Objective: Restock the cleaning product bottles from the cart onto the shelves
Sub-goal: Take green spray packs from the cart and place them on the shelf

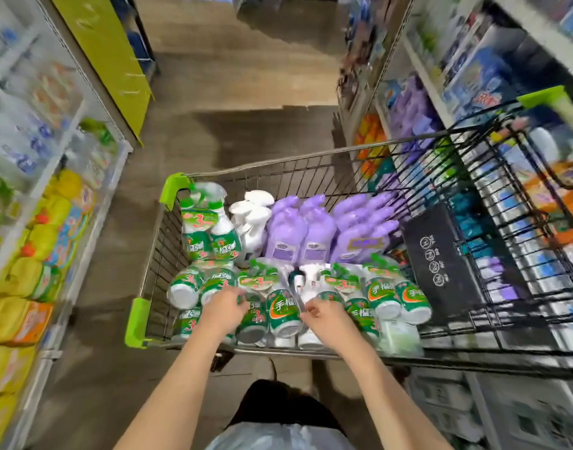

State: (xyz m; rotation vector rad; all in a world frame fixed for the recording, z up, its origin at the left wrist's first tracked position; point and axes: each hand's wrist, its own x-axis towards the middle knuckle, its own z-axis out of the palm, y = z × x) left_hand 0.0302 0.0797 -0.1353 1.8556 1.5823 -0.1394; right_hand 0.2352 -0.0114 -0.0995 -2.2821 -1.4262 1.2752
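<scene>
A wire shopping cart (155,254) with lime-green corner guards stands in front of me, filled with cleaning products. Green-and-white spray bottle packs (381,295) lie along its near side, and one pack stands at the far left (207,235). Purple bottles (306,235) and white spray bottles (251,222) stand at the back. My left hand (223,308) grips a wrapped green bottle pack (254,315) from its left side. My right hand (325,318) has curled fingers on the same pack's plastic wrap at its right side.
Stocked shelves line both sides of the aisle: yellow bottles (38,248) low on the left, blue and purple packs (415,105) on the right. The cart's folded black child-seat flap (436,254) is at its right end. Bare floor stretches beyond the cart.
</scene>
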